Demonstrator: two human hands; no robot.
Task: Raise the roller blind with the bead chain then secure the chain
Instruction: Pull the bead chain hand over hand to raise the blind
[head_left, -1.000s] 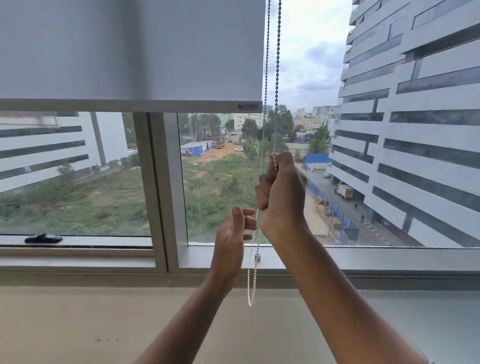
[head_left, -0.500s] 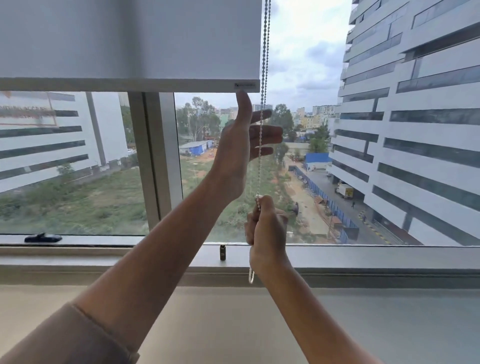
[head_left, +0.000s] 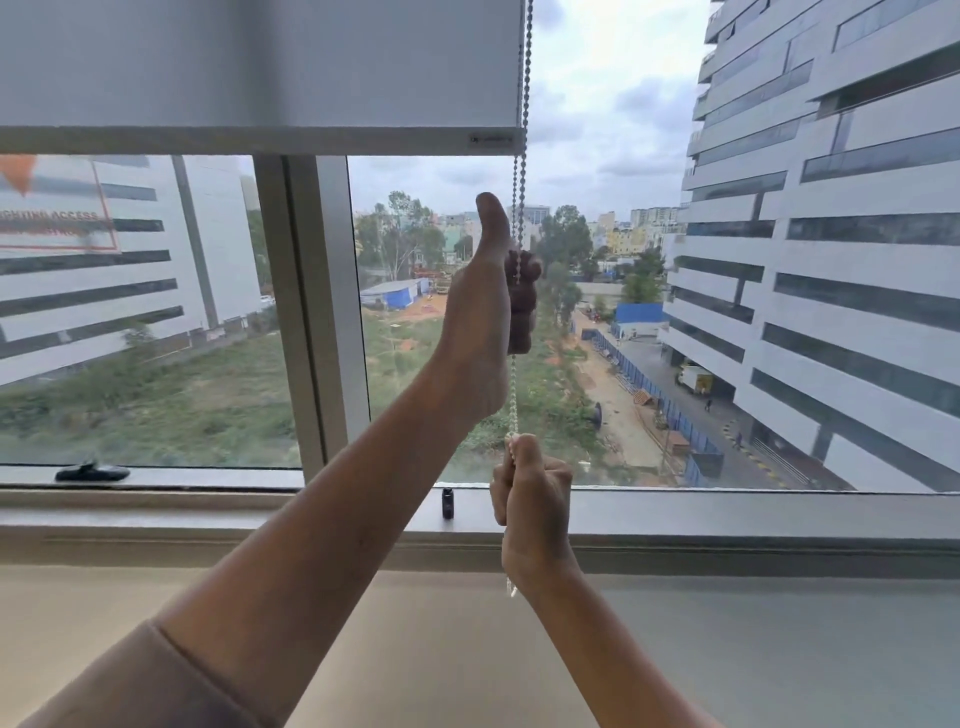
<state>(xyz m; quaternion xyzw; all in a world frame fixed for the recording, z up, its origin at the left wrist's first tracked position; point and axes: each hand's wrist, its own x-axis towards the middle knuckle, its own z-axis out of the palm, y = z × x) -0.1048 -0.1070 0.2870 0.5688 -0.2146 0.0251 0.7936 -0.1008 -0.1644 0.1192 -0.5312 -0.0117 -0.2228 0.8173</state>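
A grey roller blind (head_left: 260, 67) covers the top of the window, its bottom bar (head_left: 260, 141) well above the sill. The bead chain (head_left: 524, 93) hangs down along the blind's right edge. My left hand (head_left: 488, 306) is raised, fingers curled around the chain, thumb pointing up. Lower down, near the sill, my right hand (head_left: 532, 499) is a fist closed on the same chain. The chain's loop end (head_left: 511, 590) dangles just below that fist.
A small black chain holder (head_left: 448, 503) sits on the window frame just left of my right hand. A black window handle (head_left: 92, 472) lies at the lower left. The vertical mullion (head_left: 317, 312) stands left of my arms. A wide sill (head_left: 727, 649) runs below.
The right hand pulled the chain down from mid-window to the sill. The left hand rose from low to high and closed its fingers on the chain. The blind's bottom bar went up.
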